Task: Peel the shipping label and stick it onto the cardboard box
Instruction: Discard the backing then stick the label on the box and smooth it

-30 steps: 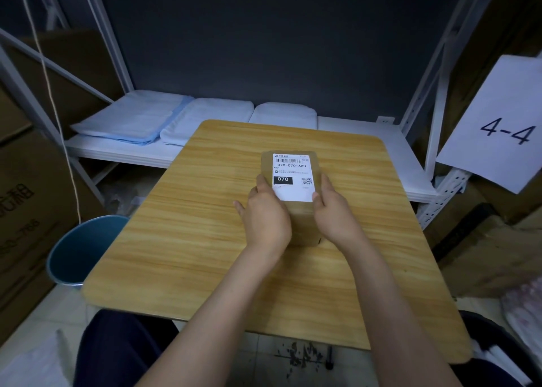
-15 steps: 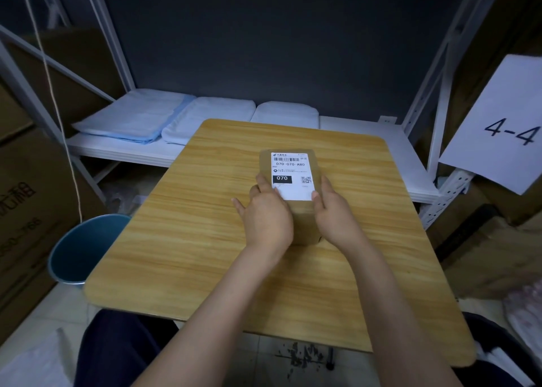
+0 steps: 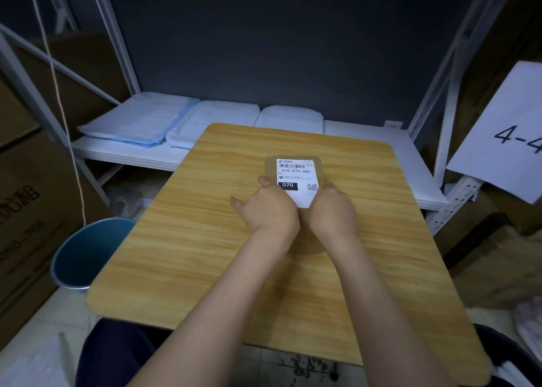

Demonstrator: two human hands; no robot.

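A small brown cardboard box [image 3: 321, 168] stands on the wooden table [image 3: 190, 240], a little beyond its middle. A white shipping label [image 3: 296, 172] with a barcode and "070-070-A80" lies flat on the box's top. My left hand [image 3: 268, 207] clasps the box's near left corner, one finger lying on the label's left edge. My right hand [image 3: 333, 210] clasps the near right corner, its thumb on the label by the QR code. Both hands hide the label's near edge and the box's near end.
A blue bin [image 3: 88, 251] stands on the floor left of the table. Behind the table, a white shelf [image 3: 366, 137] carries folded pale cloths [image 3: 137, 119]. A paper sign "4-4" [image 3: 507, 134] hangs at right. Large cartons [image 3: 23, 210] stand at left.
Both hands have slid inward from the box's sides onto its top, now covering the label's near corners. The box has stayed in place.
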